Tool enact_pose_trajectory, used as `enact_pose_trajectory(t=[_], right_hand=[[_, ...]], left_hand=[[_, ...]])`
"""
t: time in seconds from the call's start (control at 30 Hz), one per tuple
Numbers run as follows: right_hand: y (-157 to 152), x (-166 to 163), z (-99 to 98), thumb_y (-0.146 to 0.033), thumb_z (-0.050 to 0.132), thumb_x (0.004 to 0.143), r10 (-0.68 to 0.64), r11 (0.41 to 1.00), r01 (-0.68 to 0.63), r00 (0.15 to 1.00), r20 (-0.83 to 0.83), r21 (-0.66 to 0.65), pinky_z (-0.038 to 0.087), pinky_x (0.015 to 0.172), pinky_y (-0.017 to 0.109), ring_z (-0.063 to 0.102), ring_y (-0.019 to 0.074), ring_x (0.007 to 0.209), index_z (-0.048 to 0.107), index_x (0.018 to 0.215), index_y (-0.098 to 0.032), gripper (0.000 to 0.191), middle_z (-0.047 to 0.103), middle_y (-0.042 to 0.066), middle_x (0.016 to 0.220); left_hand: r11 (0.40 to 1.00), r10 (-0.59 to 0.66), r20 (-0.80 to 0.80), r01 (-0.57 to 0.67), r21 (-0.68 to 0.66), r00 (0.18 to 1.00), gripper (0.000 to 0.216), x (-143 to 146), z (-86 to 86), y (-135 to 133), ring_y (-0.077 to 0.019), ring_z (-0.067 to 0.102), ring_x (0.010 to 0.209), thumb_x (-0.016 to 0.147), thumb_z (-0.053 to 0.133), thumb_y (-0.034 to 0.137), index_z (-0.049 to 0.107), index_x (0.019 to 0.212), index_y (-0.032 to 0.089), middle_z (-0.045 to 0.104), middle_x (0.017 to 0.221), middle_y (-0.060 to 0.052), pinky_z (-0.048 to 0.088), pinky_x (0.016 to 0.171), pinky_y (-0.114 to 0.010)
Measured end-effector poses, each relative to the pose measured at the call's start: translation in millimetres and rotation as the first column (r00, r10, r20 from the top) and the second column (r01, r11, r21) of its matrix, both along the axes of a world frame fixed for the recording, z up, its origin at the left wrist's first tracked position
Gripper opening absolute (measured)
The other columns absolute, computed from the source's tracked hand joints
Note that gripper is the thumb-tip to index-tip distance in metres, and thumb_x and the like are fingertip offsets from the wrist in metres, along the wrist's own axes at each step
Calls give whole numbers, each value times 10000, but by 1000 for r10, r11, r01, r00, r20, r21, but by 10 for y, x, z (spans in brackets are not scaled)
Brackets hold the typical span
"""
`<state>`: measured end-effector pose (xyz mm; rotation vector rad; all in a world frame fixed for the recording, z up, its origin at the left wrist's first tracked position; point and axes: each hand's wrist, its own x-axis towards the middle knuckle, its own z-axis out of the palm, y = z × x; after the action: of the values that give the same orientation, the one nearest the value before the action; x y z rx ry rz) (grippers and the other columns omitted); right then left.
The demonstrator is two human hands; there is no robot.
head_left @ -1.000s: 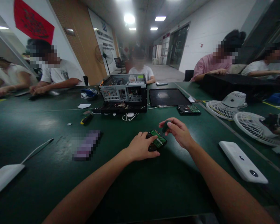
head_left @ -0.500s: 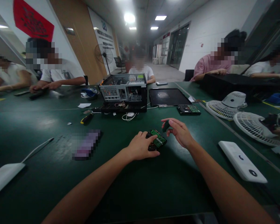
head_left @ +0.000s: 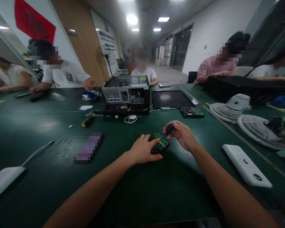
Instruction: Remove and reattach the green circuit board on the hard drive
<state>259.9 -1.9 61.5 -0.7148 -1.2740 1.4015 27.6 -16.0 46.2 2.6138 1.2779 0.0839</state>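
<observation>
A small black hard drive with its green circuit board facing up (head_left: pixel 161 144) lies on the green table (head_left: pixel 142 190) in front of me. My left hand (head_left: pixel 143 150) rests on its left side, fingers curled over it and holding it down. My right hand (head_left: pixel 181 134) hovers just right of the drive, fingers pinched around the dark handle of a small screwdriver (head_left: pixel 170 129) that stands over the drive's far right corner.
An open computer case (head_left: pixel 126 95) stands beyond, with a black panel (head_left: pixel 171 98) and another hard drive (head_left: pixel 192 111) to its right. A yellow-handled screwdriver (head_left: pixel 88 121) lies left of it. White fan parts (head_left: pixel 232 107) and a white device (head_left: pixel 247 164) lie on the right. Several people sit around the table.
My right hand's fingers shift round the screwdriver handle while it stays over the drive. My left hand has not moved. The person at far left has reached a hand toward the blue object.
</observation>
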Motion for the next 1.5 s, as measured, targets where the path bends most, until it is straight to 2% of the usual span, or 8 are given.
enact_pose_trajectory(t=[0.37, 0.63, 0.8, 0.87, 1.0, 1.2, 1.4, 1.5], right_hand=[[-1, 22, 12, -361, 540, 972, -14, 999, 10, 997, 81, 46, 523, 619, 321, 652, 231, 929, 708, 1179, -204, 309, 685, 99, 998], [-18, 21, 49, -357, 606, 918, -47, 995, 32, 984, 171, 92, 507, 610, 308, 653, 221, 895, 741, 974, -192, 220, 706, 101, 989], [-32, 11, 48, -352, 619, 897, -36, 998, 29, 992, 120, 55, 501, 571, 297, 673, 228, 903, 671, 916, -206, 156, 715, 104, 1070], [-27, 18, 40, -342, 596, 907, -20, 999, 16, 994, 105, 45, 503, 574, 300, 674, 222, 871, 666, 947, -210, 155, 719, 93, 1008], [-15, 47, 39, -337, 539, 944, -20, 997, 8, 989, 148, 79, 507, 589, 310, 667, 222, 872, 710, 1132, -201, 289, 704, 88, 944], [-37, 39, 82, -377, 614, 947, -85, 987, 39, 951, 296, 158, 535, 667, 329, 679, 218, 904, 751, 1019, -201, 235, 733, 94, 980], [-54, -17, 53, -410, 657, 935, -61, 995, 45, 981, 185, 90, 555, 656, 323, 702, 230, 962, 642, 918, -216, 196, 737, 94, 1072], [-30, -9, 27, -456, 541, 991, -35, 997, 26, 991, 126, 68, 566, 692, 353, 700, 228, 936, 673, 1050, -214, 282, 729, 101, 1034]], left_hand=[[1000, -4, -2, 4, 2, 1000, 899, -6, 18, -6, -376, 476, 1233, 789, 473, 873, 392, 1536, 378, 455, 1444, -135, 441, 995, -485], [1000, 1, 3, -1, -23, 1000, 911, -10, 14, 3, -382, 468, 1240, 784, 475, 877, 384, 1542, 379, 443, 1465, -131, 438, 993, -486], [999, 10, -4, -10, -35, 1000, 906, 1, 49, -11, -383, 463, 1248, 782, 508, 860, 393, 1539, 376, 452, 1463, -126, 430, 1003, -479], [999, 13, -7, -14, -37, 1000, 900, 6, 57, -16, -382, 457, 1253, 787, 512, 854, 386, 1541, 379, 446, 1474, -122, 422, 1010, -477], [1000, 13, -12, -13, -22, 1000, 902, 10, 42, -18, -380, 462, 1246, 778, 531, 850, 395, 1535, 378, 448, 1465, -123, 418, 1013, -478], [1000, 4, 4, -4, -8, 1000, 902, 0, 20, -9, -374, 476, 1221, 783, 513, 855, 388, 1538, 379, 453, 1446, -128, 436, 997, -479], [1000, 4, 0, -4, -29, 1000, 900, -2, 57, -10, -374, 479, 1222, 786, 503, 857, 386, 1540, 380, 448, 1449, -129, 448, 992, -486], [999, 6, -6, -6, -37, 1000, 901, 3, 66, -14, -380, 471, 1236, 786, 505, 854, 388, 1541, 376, 439, 1464, -127, 439, 1005, -493]])
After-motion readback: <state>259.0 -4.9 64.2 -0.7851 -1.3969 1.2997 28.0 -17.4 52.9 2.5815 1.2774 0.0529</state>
